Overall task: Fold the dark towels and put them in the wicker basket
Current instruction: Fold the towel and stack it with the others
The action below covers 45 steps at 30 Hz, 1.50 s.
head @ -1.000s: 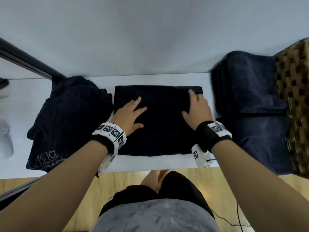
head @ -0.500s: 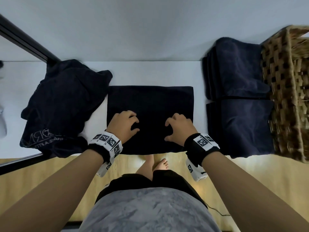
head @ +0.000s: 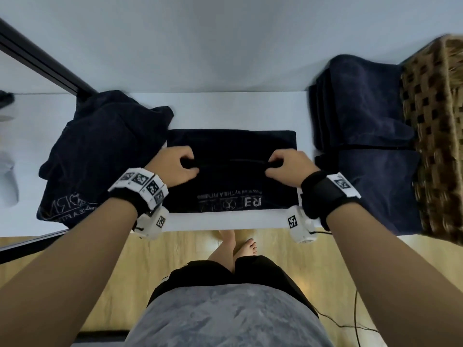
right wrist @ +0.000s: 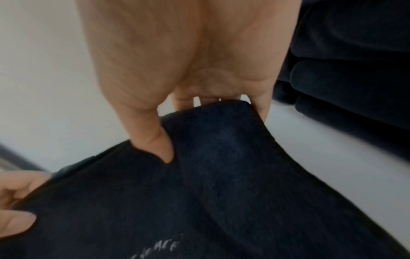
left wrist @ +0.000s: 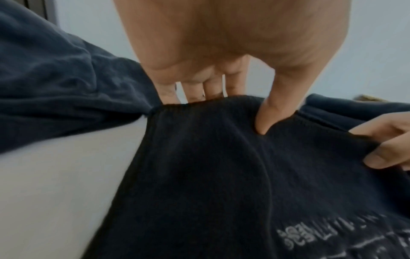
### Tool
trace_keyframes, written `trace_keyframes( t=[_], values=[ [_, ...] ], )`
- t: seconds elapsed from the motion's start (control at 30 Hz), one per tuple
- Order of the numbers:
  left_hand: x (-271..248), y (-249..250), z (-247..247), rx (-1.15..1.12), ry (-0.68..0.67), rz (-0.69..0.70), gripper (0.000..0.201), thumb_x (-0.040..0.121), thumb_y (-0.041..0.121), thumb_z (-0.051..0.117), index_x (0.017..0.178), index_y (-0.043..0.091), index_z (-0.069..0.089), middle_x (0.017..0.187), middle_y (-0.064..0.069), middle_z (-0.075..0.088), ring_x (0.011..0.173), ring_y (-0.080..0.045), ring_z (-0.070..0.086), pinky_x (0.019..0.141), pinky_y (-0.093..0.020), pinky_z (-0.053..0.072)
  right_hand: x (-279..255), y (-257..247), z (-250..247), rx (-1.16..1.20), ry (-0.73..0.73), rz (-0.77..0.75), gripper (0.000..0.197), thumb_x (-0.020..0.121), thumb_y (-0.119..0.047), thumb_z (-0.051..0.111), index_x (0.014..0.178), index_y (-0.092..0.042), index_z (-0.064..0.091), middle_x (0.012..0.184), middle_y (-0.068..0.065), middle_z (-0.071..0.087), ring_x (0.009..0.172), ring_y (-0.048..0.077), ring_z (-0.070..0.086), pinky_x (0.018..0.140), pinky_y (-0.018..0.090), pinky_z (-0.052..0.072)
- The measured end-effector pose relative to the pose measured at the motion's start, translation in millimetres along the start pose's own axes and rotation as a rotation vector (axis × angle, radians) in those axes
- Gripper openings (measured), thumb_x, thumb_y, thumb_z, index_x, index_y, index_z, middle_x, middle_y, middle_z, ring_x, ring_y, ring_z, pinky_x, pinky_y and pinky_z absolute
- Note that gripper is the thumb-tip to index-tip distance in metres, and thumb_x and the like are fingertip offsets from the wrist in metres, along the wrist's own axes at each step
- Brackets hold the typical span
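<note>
While both hands' fingers (head: 184, 160) pinch one half-folded towel (head: 230, 144), an unfolded heap (head: 100, 146) waits beside the left hand (head: 175, 166).

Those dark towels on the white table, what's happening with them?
A person is folding them. The left hand and right hand each pinch an edge of the black towel lying in front of them, lifting it. An unfolded pile waits on the left; folded towels lie on the right beside the wicker basket, not in it.
</note>
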<state>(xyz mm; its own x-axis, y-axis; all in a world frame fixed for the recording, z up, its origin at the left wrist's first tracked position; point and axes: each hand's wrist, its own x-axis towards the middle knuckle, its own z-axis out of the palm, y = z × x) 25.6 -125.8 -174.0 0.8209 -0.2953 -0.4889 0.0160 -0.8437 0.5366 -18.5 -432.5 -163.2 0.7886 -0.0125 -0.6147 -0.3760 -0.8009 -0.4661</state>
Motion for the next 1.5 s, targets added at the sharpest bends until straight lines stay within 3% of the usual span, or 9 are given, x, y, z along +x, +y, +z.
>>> trace_keyframes(
  t=[0.17,0.33,0.4,0.67,0.9,1.07,1.3,1.4,1.5],
  values=[
    [13.6,-24.4,-12.1,0.281,-0.049,-0.16,0.029,0.086,0.027,0.067,0.113,0.018,0.065,0.106,-0.001,0.066,0.103,-0.025,0.061,0.098,-0.041,0.044,20.2,11.9,-1.1,0.0,0.019,0.161,0.029,0.086,-0.02,0.065,0.115,-0.017,0.067,0.112,0.004,0.066,0.107,0.022,0.06,0.082,0.019,0.038],
    [8.6,-35.5,-15.1,-0.178,0.178,-0.29,0.008,0.077,0.02,0.07,0.082,0.026,0.067,0.079,0.008,0.065,0.073,-0.007,0.06,0.062,-0.018,0.045,24.3,10.4,-6.4,0.211,0.151,0.276,0.011,0.081,-0.03,0.066,0.088,-0.023,0.068,0.087,-0.006,0.066,0.097,0.019,0.063,0.08,0.023,0.044],
    [13.0,-35.7,-20.6,-0.323,0.284,-0.277,0.011,0.077,0.017,0.07,0.077,0.026,0.065,0.074,0.009,0.063,0.07,-0.008,0.058,0.064,-0.02,0.045,27.9,7.4,-13.4,0.322,0.27,0.294,0.012,0.078,-0.033,0.066,0.086,-0.024,0.067,0.08,-0.013,0.064,0.091,0.016,0.062,0.075,0.021,0.042],
    [26.2,-34.1,-7.2,-0.246,0.37,-0.299,0.05,0.088,0.024,0.069,0.133,0.01,0.052,0.122,-0.005,0.059,0.102,-0.016,0.06,0.087,-0.023,0.043,32.8,6.7,4.1,0.166,0.32,0.32,0.071,0.08,-0.022,0.072,0.141,-0.015,0.036,0.138,0.014,0.045,0.125,0.031,0.047,0.106,0.039,0.041],
    [5.4,-33.5,23.4,-0.238,0.26,-0.515,0.068,0.075,0.036,0.081,0.13,0.009,0.051,0.12,-0.008,0.062,0.108,-0.025,0.061,0.083,-0.029,0.048,8.1,1.3,30.3,0.022,0.358,0.292,0.057,0.081,-0.006,0.073,0.127,-0.015,0.04,0.13,0.016,0.039,0.118,0.033,0.045,0.083,0.037,0.046],
    [-12.2,-37.1,31.9,-0.262,0.034,-0.6,0.031,0.073,0.03,0.076,0.097,0.011,0.069,0.094,-0.006,0.07,0.084,-0.021,0.064,0.069,-0.027,0.051,-10.3,-9.0,35.2,-0.439,0.364,0.171,0.046,0.079,0.002,0.06,0.12,-0.014,0.047,0.116,0.013,0.044,0.105,0.031,0.047,0.084,0.041,0.046],
    [-16.2,-45.3,24.0,-0.653,0.135,-0.462,0.034,0.087,0.032,0.07,0.119,0.026,0.06,0.11,0.001,0.064,0.097,-0.014,0.062,0.09,-0.03,0.048,1.3,-0.5,36.1,-0.051,-0.023,0.198,0.097,0.08,-0.008,0.067,0.156,-0.024,0.009,0.144,0.015,0.027,0.115,0.034,0.052,0.098,0.036,0.046],
    [-8.1,-45.0,14.4,-0.647,0.141,-0.412,0.03,0.093,0.026,0.062,0.123,0.019,0.058,0.113,-0.001,0.062,0.108,-0.023,0.061,0.094,-0.033,0.048,3.6,2.4,31.9,0.113,0.123,0.263,0.083,0.083,-0.016,0.065,0.152,-0.015,0.019,0.143,0.017,0.033,0.124,0.032,0.048,0.106,0.036,0.04],
    [-11.7,-42.5,10.1,-0.561,0.152,-0.379,0.025,0.093,0.025,0.061,0.115,0.016,0.057,0.111,-0.006,0.064,0.106,-0.026,0.062,0.093,-0.037,0.05,-6.4,4.9,34.3,0.052,0.305,0.202,0.05,0.083,-0.013,0.061,0.13,-0.013,0.045,0.125,0.012,0.047,0.11,0.03,0.053,0.088,0.031,0.043]
  ],
)
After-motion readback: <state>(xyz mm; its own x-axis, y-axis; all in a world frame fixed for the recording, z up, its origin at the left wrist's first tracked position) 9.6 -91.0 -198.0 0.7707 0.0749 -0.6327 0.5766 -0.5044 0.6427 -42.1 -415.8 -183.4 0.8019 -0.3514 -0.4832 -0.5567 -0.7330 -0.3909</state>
